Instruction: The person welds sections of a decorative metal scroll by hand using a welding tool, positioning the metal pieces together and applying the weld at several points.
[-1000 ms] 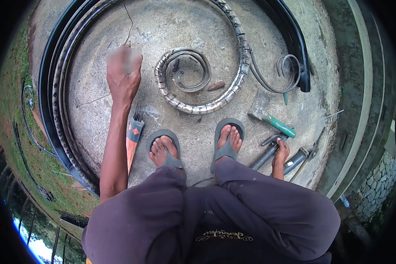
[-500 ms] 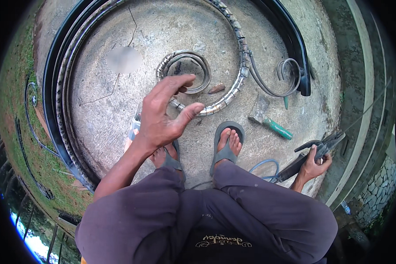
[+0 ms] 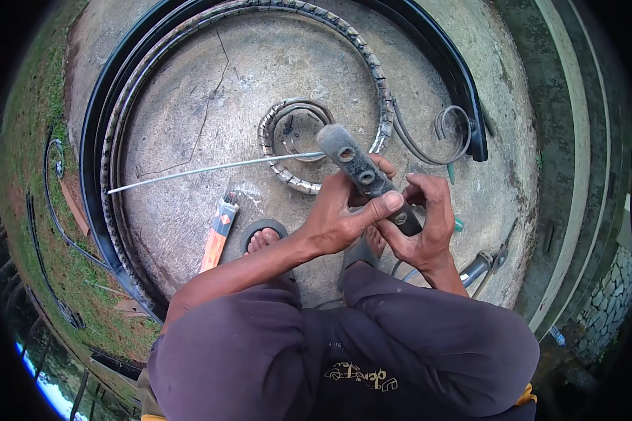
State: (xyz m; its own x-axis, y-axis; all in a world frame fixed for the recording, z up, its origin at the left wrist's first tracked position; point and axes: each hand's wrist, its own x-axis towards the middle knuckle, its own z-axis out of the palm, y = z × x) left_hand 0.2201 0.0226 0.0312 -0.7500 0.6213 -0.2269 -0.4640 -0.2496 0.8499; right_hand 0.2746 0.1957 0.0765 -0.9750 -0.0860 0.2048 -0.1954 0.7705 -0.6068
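My left hand (image 3: 340,223) and my right hand (image 3: 423,223) are together in the middle, above my feet. Both are closed on a dark, dusty bar-like piece (image 3: 366,177) with round holes along it, held slanting close to the camera; its kind is unclear. From behind its upper end a thin grey rod, like a welding rod (image 3: 211,167), stretches left over the concrete. Where the rod is held is hidden. To the right of my right hand, a welding electrode holder (image 3: 481,266) lies on the concrete slab.
A curled metal strip (image 3: 314,184) winds over the slab (image 3: 182,133), with a black curved tube (image 3: 91,151) around it. A packet of welding rods (image 3: 219,231) lies left of my sandalled feet. A green handle (image 3: 458,224) shows past my right hand; a bent wire (image 3: 202,130) lies far left.
My left hand, earlier open and empty, now grips the dark piece. My right hand has released the electrode holder and moved to the middle. The grey rod has come into view.
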